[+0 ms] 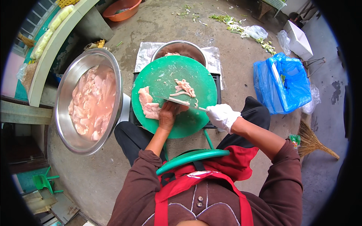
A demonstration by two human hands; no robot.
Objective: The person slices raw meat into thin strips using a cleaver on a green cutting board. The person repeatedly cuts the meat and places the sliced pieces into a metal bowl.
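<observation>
My right hand [223, 117], in a white glove, grips the handle of a knife [181, 102] whose blade lies across a round green cutting board [198, 124]. My bare left hand [167, 114] holds down a piece of raw meat [183, 109] close against the blade; its fingertips are partly hidden by the knife. Left of that hand lie larger slabs of raw meat [150, 108]. Beyond the blade is a small heap of cut strips [185, 87].
A steel basin [118, 113] of raw meat in cloudy liquid stands at my left. Behind the board sits a metal bowl [204, 55]. To the right are a blue plastic bag [267, 82] around a box and a straw broom [312, 141]. Vegetable scraps [236, 26] litter the floor ahead.
</observation>
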